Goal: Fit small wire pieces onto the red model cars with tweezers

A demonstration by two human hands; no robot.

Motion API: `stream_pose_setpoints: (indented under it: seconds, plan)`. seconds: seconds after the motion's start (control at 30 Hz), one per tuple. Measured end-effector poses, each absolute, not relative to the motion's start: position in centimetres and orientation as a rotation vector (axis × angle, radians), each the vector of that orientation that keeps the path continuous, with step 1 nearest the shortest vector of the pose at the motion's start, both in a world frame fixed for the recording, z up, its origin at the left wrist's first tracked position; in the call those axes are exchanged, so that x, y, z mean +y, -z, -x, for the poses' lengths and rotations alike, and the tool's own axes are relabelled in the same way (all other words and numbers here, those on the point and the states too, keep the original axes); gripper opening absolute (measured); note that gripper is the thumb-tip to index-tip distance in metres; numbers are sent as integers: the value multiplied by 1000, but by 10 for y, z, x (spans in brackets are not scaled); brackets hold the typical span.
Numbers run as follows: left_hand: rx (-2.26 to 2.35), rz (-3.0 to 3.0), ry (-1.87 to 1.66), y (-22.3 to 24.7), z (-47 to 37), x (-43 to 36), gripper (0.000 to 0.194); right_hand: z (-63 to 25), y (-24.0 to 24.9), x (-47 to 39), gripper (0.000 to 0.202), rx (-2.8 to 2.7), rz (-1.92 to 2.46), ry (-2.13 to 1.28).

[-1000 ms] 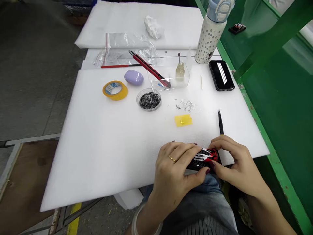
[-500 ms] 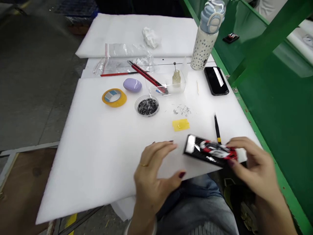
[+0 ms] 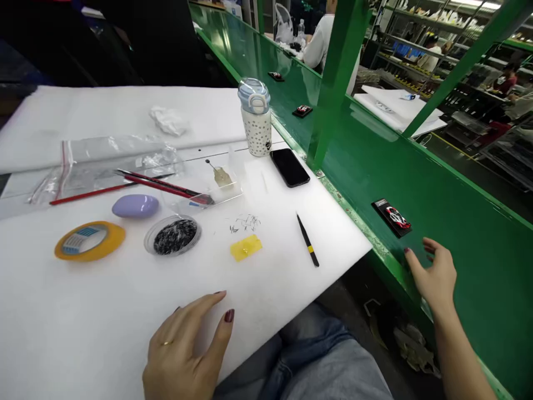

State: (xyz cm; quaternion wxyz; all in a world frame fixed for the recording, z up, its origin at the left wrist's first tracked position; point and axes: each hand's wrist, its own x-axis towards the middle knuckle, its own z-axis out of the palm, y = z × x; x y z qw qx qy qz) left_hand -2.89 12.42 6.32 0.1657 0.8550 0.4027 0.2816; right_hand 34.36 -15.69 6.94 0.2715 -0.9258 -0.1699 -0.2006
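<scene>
Right hand, fingers spread and empty, hovers over the green belt at right of frame, just below the toy car lying flat there. Left hand rests open, palm down, on the white foam sheet at bottom centre, apparently for steadiness. Tweezers lie near the sheet's right edge, within reach.

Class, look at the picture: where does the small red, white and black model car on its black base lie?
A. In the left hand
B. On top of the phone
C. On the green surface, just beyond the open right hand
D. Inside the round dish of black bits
C: the model car lies on the green surface, apart from the open right hand.
</scene>
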Motion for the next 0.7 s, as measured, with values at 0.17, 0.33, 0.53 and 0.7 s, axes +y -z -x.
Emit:
stream_pose_setpoints:
  seconds: [0.17,0.33,0.53,0.7]
  plan:
    - [1080,-2531,-781,-58,28,128,32,-274,-80,-123,23,-741,2168,311]
    - [1052,-2377,-880,-51,21,126,35,-303,-95,-9,21,-1132,1960,-54]
    - [1073,-2356,-929,-58,15,125,33,-364,-102,143,18,-1285,1944,-27]
    - [1109,-2353,-929,-67,11,121,26,-382,-85,164,28,-1178,1979,64]
